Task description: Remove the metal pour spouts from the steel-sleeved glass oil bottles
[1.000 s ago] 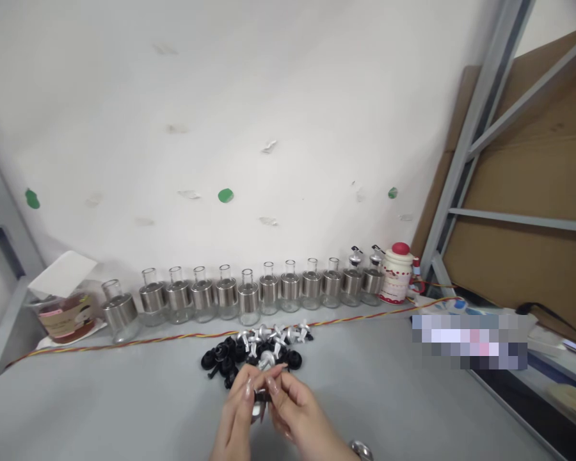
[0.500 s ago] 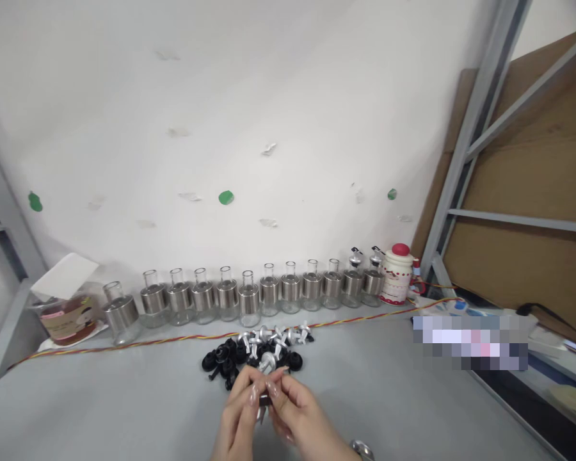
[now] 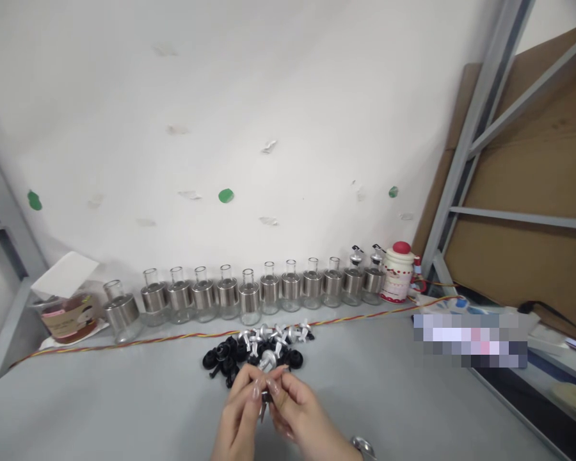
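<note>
My left hand [image 3: 242, 406] and my right hand [image 3: 295, 406] meet near the front of the table, fingertips pinched together. Between them is a bottle pourer [image 3: 265, 398], black with a silver tip pointing down; the fingers cover most of it. Just beyond my hands lies a pile of silver pourer tops [image 3: 278, 339] with black stopper parts [image 3: 228, 358] at its left and front. Behind the pile stands a row of several glass bottles [image 3: 248, 298] with metal sleeves. The two rightmost bottles [image 3: 363, 282] carry silver and black pourers; the others have bare necks.
A red-and-yellow twisted cord [image 3: 168, 337] runs across the grey table [image 3: 100, 403] in front of the bottles. At the left stands a tub with a brown label [image 3: 72, 320], at the right a white jar with a red lid [image 3: 397, 275]. Farther right is a blurred-out item [image 3: 470, 339].
The pourer between my fingers has turned slightly, showing more of its shiny part. Both hands stay in nearly the same place; the pile and bottles are unchanged.
</note>
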A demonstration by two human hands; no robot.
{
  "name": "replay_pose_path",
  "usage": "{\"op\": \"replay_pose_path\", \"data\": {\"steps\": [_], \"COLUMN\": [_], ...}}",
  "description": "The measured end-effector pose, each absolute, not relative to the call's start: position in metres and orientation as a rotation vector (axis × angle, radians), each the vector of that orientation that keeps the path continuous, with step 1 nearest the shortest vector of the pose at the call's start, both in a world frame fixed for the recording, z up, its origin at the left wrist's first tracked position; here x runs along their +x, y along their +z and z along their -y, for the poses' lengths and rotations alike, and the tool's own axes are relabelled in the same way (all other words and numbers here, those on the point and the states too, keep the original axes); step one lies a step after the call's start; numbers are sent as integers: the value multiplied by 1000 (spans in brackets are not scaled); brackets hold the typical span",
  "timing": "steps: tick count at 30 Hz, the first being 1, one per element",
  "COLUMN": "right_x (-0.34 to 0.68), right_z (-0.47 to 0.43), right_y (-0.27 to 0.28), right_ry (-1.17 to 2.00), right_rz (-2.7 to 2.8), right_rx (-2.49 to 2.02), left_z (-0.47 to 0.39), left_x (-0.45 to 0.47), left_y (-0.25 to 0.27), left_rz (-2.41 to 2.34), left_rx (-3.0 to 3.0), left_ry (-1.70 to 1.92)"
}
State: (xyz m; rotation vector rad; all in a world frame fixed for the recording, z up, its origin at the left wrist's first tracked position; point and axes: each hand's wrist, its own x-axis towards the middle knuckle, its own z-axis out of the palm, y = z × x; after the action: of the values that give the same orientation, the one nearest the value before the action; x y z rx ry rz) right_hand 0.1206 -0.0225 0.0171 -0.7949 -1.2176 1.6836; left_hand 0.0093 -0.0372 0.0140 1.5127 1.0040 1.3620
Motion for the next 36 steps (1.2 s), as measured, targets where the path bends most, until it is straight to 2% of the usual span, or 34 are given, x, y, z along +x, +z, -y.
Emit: {"op": "replay_pose_path", "data": {"steps": [23,36], "right_x": [113,113], "right_z": [30,27], "right_y": [0,2], "right_ry": [1396,1426], "right_rz": [1215,1249], "right_rx": [-1064,-1009], "left_z": [37,35], "left_x": [17,19], "left_y": [9,16], "left_rz": [-1012,-1118], "left_rx": [1544,1430], "left_ry": [1462,1418]}}
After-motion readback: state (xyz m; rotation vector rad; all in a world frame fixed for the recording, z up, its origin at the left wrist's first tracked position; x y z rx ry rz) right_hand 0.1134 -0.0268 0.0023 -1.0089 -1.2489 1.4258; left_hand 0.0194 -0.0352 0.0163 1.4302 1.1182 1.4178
